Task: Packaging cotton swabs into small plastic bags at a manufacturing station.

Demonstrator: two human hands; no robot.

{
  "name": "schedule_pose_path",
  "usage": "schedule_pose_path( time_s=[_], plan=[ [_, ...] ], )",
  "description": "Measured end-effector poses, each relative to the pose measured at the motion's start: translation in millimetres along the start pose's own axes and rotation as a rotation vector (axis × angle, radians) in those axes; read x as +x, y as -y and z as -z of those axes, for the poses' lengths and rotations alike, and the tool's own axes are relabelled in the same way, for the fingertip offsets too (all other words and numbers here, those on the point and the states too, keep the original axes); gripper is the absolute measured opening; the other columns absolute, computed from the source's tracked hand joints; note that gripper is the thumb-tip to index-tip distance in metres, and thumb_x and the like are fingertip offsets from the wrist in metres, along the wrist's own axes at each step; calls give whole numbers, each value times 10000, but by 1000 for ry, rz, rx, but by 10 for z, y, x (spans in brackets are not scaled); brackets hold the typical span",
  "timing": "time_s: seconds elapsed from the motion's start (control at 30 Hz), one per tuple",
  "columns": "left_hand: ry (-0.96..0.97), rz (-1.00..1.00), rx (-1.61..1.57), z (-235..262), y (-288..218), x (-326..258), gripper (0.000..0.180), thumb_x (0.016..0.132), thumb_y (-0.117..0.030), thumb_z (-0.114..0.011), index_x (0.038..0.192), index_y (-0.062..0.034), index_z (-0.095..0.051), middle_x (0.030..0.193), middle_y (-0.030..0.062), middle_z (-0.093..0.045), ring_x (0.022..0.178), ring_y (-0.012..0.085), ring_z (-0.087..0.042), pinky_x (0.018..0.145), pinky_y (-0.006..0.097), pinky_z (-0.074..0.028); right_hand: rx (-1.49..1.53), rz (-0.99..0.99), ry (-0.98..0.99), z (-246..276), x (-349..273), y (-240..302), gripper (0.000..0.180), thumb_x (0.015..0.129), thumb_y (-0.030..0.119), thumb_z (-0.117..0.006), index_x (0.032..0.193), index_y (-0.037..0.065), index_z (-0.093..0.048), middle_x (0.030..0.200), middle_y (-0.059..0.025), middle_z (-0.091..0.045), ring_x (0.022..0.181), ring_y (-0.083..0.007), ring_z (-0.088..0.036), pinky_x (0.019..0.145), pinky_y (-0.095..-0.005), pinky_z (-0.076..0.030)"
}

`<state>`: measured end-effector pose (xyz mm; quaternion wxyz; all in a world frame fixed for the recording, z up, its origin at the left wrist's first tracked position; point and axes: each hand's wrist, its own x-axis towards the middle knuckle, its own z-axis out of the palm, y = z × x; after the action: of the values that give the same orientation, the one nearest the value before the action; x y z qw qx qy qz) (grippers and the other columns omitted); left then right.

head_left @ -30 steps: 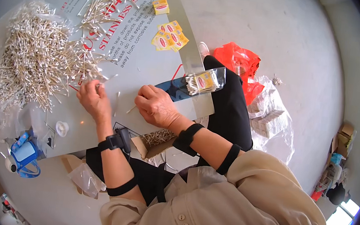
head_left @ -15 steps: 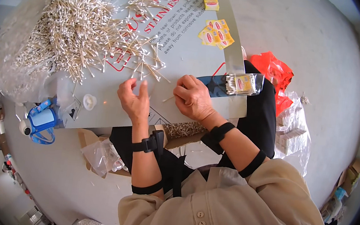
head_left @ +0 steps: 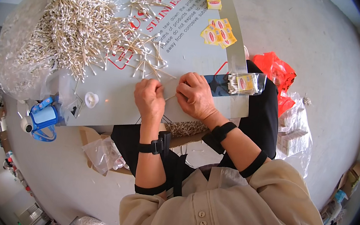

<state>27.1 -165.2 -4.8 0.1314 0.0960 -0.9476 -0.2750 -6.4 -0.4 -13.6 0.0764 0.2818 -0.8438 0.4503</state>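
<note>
— Two hands are being counted; what is being gripped?

— The right hand (head_left: 194, 97) is being held curled, and one single swab (head_left: 170, 97) seems to be pinched by it, over the table (head_left: 115, 116). The left hand (head_left: 150, 99) is being held just beside, with bent fingers; whether anything is being gripped there cannot be told.

— Which step is being done?

— By judgement, swabs are being gathered by hand, and for the next move a light pinch is being called for.

— What is being counted farther out?

— One filled clear pack (head_left: 243, 83) is lying near the right hand, at the table's edge. One swab heap (head_left: 72, 29) is lying at left, too many for counting. One yellow card (head_left: 214, 2) is lying apart from a group of overlapping cards (head_left: 219, 32), exact number being hidden. One white cap (head_left: 91, 99), one blue bottle (head_left: 44, 117) and one red bag (head_left: 273, 70) are also being noted.
</note>
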Motion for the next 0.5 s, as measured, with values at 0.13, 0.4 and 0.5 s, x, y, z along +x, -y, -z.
schedule_pose_path(
  time_s=[0.13,0.4,0.5],
  plan=[
    [-104,-106,-95,0,-34,137,212,720,49,-678,883,-77,-629,854,96,-584,873,320,-559,787,440,-466,33,2,-13,-15,2,14,136,656,46,-687,742,77,-586,912,-57,-567,857,-281,-559,751,-387,-443],
    [-20,-239,153,83,-18,478,240,671,-11,-779,856,-112,-666,985,34,-560,998,283,-512,886,422,-420,89,-20,-72,4,2,14,156,627,-18,-607,754,47,-543,923,-96,-555,873,-314,-555,779,-407,-457],
    [8,-267,156,-11,-107,472,181,686,-38,-778,807,-107,-662,945,22,-567,971,271,-510,854,408,-419,158,-72,-108,4,-7,12,201,621,-39,-594,797,44,-542,957,-122,-545,899,-337,-550,807,-418,-464]
  ],
)
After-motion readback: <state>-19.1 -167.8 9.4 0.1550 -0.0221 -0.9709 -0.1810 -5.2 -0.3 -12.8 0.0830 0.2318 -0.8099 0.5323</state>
